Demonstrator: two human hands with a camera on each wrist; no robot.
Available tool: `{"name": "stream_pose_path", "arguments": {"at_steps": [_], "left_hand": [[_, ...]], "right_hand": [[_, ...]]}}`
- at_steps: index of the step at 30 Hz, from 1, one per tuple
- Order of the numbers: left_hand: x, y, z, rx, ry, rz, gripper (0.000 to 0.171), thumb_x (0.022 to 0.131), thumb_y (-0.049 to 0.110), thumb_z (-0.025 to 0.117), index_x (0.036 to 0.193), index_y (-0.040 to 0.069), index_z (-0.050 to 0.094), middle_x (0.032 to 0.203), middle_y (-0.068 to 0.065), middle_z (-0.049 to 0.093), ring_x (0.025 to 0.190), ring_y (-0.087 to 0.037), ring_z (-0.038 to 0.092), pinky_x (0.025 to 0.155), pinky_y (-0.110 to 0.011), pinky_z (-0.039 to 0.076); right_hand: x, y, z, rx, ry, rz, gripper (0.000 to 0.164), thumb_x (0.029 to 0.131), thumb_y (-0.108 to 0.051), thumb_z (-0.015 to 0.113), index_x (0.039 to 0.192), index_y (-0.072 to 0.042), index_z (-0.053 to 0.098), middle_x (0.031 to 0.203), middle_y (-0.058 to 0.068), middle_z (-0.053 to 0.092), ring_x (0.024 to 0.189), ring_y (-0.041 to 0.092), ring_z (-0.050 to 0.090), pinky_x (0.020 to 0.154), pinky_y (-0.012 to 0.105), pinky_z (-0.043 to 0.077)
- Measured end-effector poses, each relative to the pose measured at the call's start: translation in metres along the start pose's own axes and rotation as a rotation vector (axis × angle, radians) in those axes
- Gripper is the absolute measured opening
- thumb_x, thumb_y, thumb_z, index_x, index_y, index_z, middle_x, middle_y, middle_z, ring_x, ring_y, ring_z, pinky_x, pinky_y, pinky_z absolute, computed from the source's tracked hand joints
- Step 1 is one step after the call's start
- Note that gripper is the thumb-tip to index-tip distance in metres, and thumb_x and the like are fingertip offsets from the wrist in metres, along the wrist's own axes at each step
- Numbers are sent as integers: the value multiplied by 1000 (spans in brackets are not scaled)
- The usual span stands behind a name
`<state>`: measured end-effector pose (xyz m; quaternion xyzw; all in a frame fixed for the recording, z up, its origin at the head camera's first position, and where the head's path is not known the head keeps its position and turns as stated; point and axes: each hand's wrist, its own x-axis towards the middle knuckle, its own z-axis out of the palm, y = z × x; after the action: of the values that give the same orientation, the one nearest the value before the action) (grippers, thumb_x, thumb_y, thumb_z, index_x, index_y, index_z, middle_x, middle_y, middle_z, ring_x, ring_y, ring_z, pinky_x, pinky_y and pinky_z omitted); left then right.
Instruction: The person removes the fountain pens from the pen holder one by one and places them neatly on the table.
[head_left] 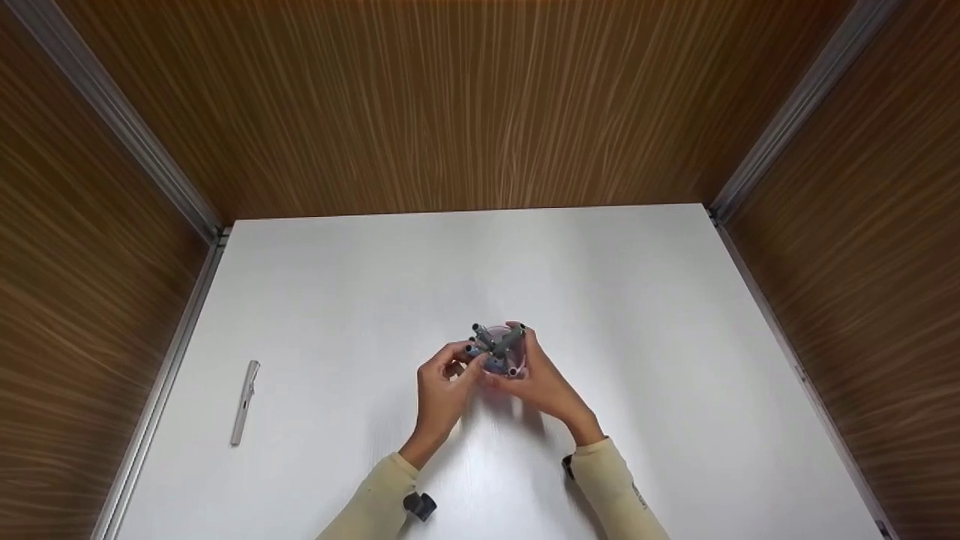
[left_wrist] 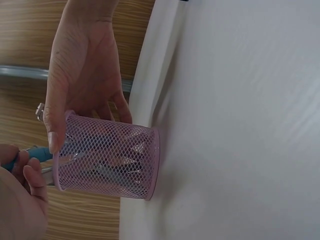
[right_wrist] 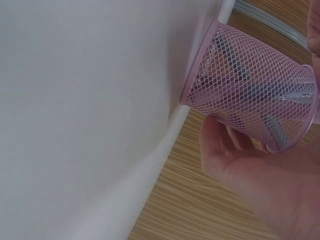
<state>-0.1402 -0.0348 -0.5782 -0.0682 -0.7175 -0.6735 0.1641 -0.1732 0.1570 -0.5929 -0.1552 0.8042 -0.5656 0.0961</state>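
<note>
Pinching a blue pen (left_wrist: 40,153) in the left hand (head_left: 441,390) and gripping a pink mesh cup (left_wrist: 107,157) in the right hand (head_left: 551,390)

At far left, a wood-grain side panel (head_left: 82,300) rises beside a white surface (head_left: 337,300), with a metal rail (head_left: 120,112) running up its corner. On the left part of the surface, well apart from everything else, lies a silvery-white pen (head_left: 244,403) with a clip, set nearly upright in the head view and leaning slightly right.

Next comes a pale yellow left sleeve (head_left: 375,499) with a small black fitting (head_left: 420,506) at the wrist. The left hand reaches forward from it, thumb and fingers closed on the blue pen at the cup's mouth. How far that pen goes inside is hard to tell.

Near the middle of the surface is the cup, upright, its base at or just above the surface; contact is unclear. Several dark pens (head_left: 510,340) poke out of it, fanned in different directions, and more show through the mesh.

The right hand curves around the cup's right side, grasping it. Behind that hand is a matching right sleeve (head_left: 619,487). At far right stands another wood-grain wall (head_left: 862,262).
</note>
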Motion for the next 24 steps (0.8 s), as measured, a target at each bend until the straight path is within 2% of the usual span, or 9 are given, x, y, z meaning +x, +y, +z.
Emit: {"name": "stream_pose_path", "arguments": {"at_steps": [5, 8, 12, 15, 18, 20, 24], "left_hand": [[1, 6, 1, -61, 10, 11, 20, 91, 7, 78, 108, -3, 74, 103, -10, 67, 88, -21, 63, 71, -26, 56], [2, 8, -2, -117, -20, -2, 22, 93, 9, 76, 112, -2, 72, 106, -11, 69, 77, -21, 66, 59, -27, 56], [3, 7, -5, -224, -100, 0, 29, 99, 16, 69, 122, -1, 65, 109, -18, 71, 63, -30, 70, 47, -40, 55], [5, 7, -6, -301, -143, 24, 29, 104, 14, 61, 128, -2, 59, 112, -30, 67, 67, -39, 72, 54, -50, 58], [7, 9, -7, -347, -162, 48, 27, 107, 10, 54, 131, -2, 54, 112, -37, 64, 72, -39, 74, 61, -51, 60], [8, 9, -7, -352, -162, 59, 28, 108, 9, 51, 133, -3, 51, 112, -37, 63, 77, -39, 74, 67, -51, 61], [11, 11, -9, -300, -131, 62, 32, 108, 12, 52, 135, -5, 48, 114, -29, 63, 84, -35, 74, 75, -47, 61]], "right_hand": [[1, 2, 0, 20, -3, -6, 95, 84, -26, 87, 157, -15, 27, 147, 1, 52, 137, 22, 51, 111, 51, 42], [0, 2, 0, 28, -6, -16, 96, 84, -31, 87, 157, -14, 26, 147, 2, 52, 135, 23, 52, 110, 53, 42], [-1, 2, -1, 20, -14, -21, 98, 84, -39, 86, 158, -15, 25, 148, 3, 50, 134, 23, 53, 110, 53, 42], [-1, 2, -2, 10, -17, -21, 97, 85, -38, 85, 158, -16, 24, 147, 3, 49, 133, 23, 53, 109, 50, 43], [-1, 1, -1, -9, -8, -18, 98, 83, -39, 86, 157, -18, 25, 146, 3, 50, 131, 22, 53, 108, 50, 43], [-1, 1, -1, -24, -1, -15, 100, 82, -41, 87, 157, -17, 26, 145, 3, 51, 131, 22, 53, 108, 50, 43], [0, 0, 0, -18, 0, -7, 100, 82, -39, 88, 157, -16, 26, 144, 3, 53, 130, 21, 55, 108, 51, 44]]}}
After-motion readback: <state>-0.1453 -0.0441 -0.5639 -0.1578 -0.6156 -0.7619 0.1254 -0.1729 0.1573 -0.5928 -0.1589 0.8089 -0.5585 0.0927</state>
